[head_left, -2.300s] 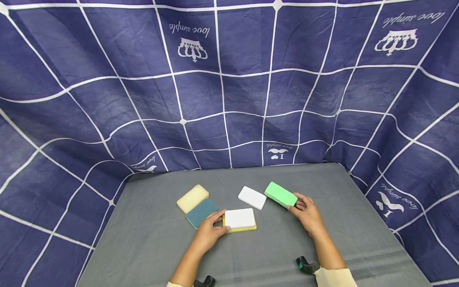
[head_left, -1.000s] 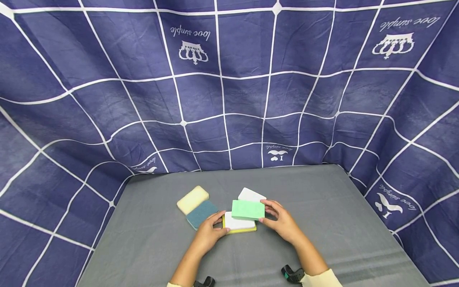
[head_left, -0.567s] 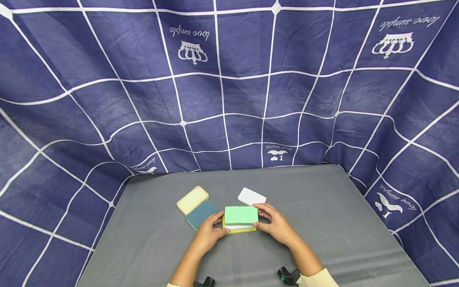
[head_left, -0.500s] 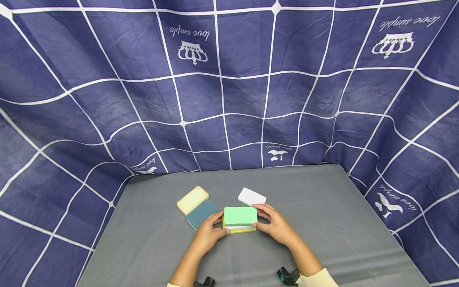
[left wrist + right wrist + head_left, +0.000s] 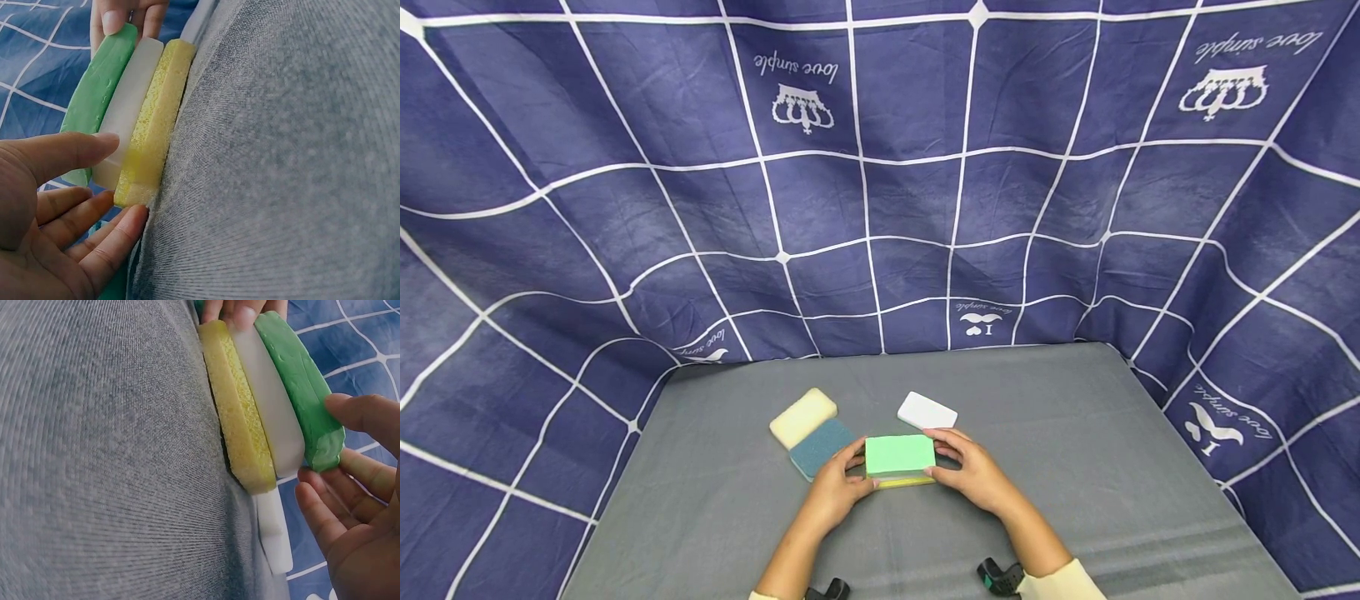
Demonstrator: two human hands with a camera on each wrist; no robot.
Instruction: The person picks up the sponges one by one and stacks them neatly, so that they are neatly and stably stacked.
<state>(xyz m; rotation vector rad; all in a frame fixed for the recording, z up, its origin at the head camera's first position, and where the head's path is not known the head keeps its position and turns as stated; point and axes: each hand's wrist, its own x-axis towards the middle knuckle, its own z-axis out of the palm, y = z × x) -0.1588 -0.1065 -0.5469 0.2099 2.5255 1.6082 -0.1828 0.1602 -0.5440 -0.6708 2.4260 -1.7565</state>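
A green foam-like block sits at the top of a small stack, on or just above a white sponge. Under the white one lies a yellow sponge, flat on the grey cloth. My right hand pinches the green block's right end between thumb and fingers. At the stack's left end, my left hand holds the white sponge, its thumb against the near side. The head view shows little of the white sponge, as the green block covers it.
A second white sponge lies behind the stack, close to my right fingers. Left of the stack lie a blue sponge and a cream sponge. A blue checked curtain surrounds the grey table at back and sides.
My right hand has brought the green block from the right over the stack, then lowered and shifted it slightly left into line with the white sponge. The left hand has stayed at the stack's left end.
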